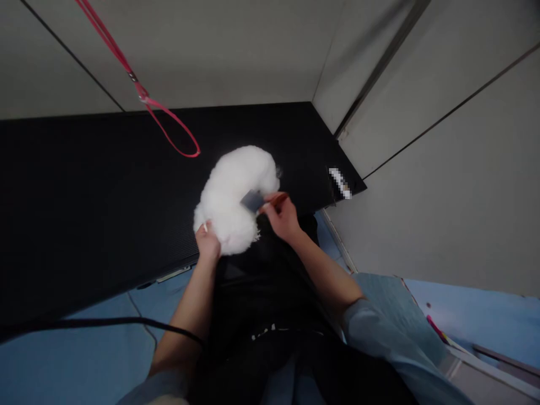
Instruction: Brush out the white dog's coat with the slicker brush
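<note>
A curved, fluffy white furry body point(236, 183) lies at the front edge of the black ribbed table point(126, 185). At its lower left end, my left hand point(208, 241) is closed on the white fur. My right hand point(283, 216) is closed round the reddish-brown handle of a brush point(252, 201). The brush's flat grey head rests at the inner side of the curve, against or just over the fur; its working face is hidden.
A red loop leash point(179, 126) hangs over the table. A small pixelated item point(340, 183) lies near the table's right corner. Grey walls point(442, 180) stand behind and to the right. A black cable point(105, 322) crosses at lower left.
</note>
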Action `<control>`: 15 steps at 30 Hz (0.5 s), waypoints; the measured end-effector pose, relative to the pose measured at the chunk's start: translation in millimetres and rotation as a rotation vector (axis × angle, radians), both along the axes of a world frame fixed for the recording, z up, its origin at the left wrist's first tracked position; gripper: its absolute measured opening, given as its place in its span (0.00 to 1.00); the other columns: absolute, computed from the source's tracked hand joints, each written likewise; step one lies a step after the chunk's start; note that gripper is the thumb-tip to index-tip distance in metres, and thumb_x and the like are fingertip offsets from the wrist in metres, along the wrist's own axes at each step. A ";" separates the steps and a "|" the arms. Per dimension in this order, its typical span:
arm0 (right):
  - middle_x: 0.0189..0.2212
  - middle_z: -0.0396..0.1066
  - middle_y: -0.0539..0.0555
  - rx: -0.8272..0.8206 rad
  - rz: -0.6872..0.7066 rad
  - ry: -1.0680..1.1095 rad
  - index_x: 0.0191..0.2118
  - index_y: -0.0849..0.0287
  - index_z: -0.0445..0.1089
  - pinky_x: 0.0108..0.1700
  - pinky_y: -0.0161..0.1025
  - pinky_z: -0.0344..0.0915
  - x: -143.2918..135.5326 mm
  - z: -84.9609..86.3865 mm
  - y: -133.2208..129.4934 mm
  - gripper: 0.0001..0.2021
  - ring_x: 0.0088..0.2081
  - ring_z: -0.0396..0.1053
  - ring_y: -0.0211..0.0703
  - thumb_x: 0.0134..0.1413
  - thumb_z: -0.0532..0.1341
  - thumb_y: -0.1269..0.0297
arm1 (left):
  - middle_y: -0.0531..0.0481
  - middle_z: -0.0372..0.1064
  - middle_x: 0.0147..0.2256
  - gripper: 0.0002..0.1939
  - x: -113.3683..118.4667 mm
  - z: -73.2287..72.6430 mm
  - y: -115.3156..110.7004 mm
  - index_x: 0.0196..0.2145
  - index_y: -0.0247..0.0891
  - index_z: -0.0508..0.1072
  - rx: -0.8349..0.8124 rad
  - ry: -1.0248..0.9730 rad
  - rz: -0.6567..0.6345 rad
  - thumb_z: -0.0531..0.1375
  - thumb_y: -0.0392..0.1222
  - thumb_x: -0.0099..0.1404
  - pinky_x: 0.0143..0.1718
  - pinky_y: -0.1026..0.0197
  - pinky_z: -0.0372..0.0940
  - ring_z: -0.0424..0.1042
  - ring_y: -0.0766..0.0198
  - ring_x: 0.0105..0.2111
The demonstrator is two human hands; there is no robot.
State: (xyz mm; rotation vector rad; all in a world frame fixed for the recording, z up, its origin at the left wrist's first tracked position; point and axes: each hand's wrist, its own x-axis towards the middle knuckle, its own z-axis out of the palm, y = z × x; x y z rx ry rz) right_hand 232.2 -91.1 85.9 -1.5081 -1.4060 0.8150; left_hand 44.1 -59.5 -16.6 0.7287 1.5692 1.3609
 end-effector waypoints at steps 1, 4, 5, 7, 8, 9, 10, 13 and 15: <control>0.36 0.74 0.53 -0.014 0.139 -0.017 0.41 0.57 0.67 0.45 0.40 0.68 -2.4 -1.2 -0.6 0.08 0.38 0.74 0.42 0.56 0.61 0.62 | 0.52 0.64 0.23 0.20 -2.8 1.3 0.7 0.25 0.38 0.66 -0.013 -0.021 -0.023 0.63 0.59 0.51 0.25 0.64 0.61 0.61 0.66 0.23; 0.31 0.74 0.51 -0.087 0.277 -0.014 0.38 0.57 0.67 0.42 0.39 0.69 -9.9 -6.8 -1.3 0.07 0.34 0.73 0.42 0.56 0.61 0.61 | 0.52 0.65 0.21 0.17 -9.5 6.0 1.2 0.25 0.37 0.69 -0.062 -0.036 -0.066 0.65 0.54 0.48 0.24 0.64 0.63 0.62 0.66 0.21; 0.31 0.74 0.51 -0.086 0.178 -0.001 0.39 0.58 0.67 0.42 0.40 0.69 -11.7 -8.8 -0.7 0.07 0.35 0.73 0.42 0.58 0.60 0.61 | 0.52 0.65 0.21 0.15 -11.5 7.4 1.0 0.25 0.37 0.70 -0.071 -0.030 -0.075 0.65 0.51 0.47 0.25 0.63 0.64 0.64 0.66 0.22; 0.33 0.74 0.52 -0.059 0.015 0.020 0.41 0.58 0.66 0.45 0.40 0.69 -13.5 -12.7 1.1 0.07 0.38 0.74 0.42 0.60 0.57 0.61 | 0.52 0.68 0.22 0.13 -15.3 9.2 0.3 0.25 0.36 0.71 -0.062 -0.025 -0.117 0.67 0.44 0.42 0.28 0.63 0.67 0.67 0.65 0.23; 0.34 0.74 0.52 -0.054 0.034 0.029 0.41 0.58 0.67 0.45 0.40 0.69 -13.5 -14.6 2.1 0.07 0.39 0.74 0.42 0.59 0.58 0.61 | 0.52 0.69 0.23 0.12 -17.1 9.7 0.0 0.25 0.36 0.72 -0.050 -0.028 -0.143 0.67 0.42 0.41 0.28 0.64 0.68 0.67 0.65 0.23; 0.34 0.74 0.52 -0.064 0.102 0.042 0.41 0.57 0.67 0.45 0.40 0.69 -12.9 -16.6 3.4 0.08 0.39 0.74 0.42 0.58 0.59 0.61 | 0.52 0.69 0.23 0.12 -18.8 9.9 -0.3 0.24 0.36 0.72 -0.040 -0.033 -0.162 0.67 0.41 0.40 0.28 0.64 0.68 0.67 0.66 0.23; 0.34 0.74 0.51 -0.092 0.162 0.063 0.39 0.57 0.67 0.45 0.40 0.70 -11.7 -18.8 4.9 0.08 0.38 0.73 0.42 0.56 0.61 0.60 | 0.53 0.69 0.22 0.12 -20.5 9.8 -0.6 0.24 0.37 0.72 -0.032 -0.033 -0.180 0.67 0.41 0.40 0.27 0.64 0.68 0.67 0.66 0.22; 0.33 0.72 0.51 -0.172 -0.041 0.136 0.37 0.57 0.65 0.45 0.41 0.70 -5.7 -26.7 10.5 0.07 0.37 0.73 0.43 0.56 0.60 0.60 | 0.54 0.67 0.20 0.12 -25.4 9.2 -0.5 0.22 0.38 0.70 -0.036 0.000 -0.213 0.67 0.41 0.38 0.24 0.64 0.66 0.64 0.67 0.20; 0.35 0.72 0.52 -0.139 -0.256 0.177 0.38 0.57 0.64 0.47 0.42 0.69 -3.3 -33.7 12.5 0.07 0.39 0.72 0.43 0.57 0.58 0.59 | 0.54 0.66 0.19 0.12 -28.8 10.6 0.5 0.21 0.38 0.69 -0.063 0.035 -0.242 0.67 0.40 0.37 0.24 0.64 0.65 0.63 0.67 0.20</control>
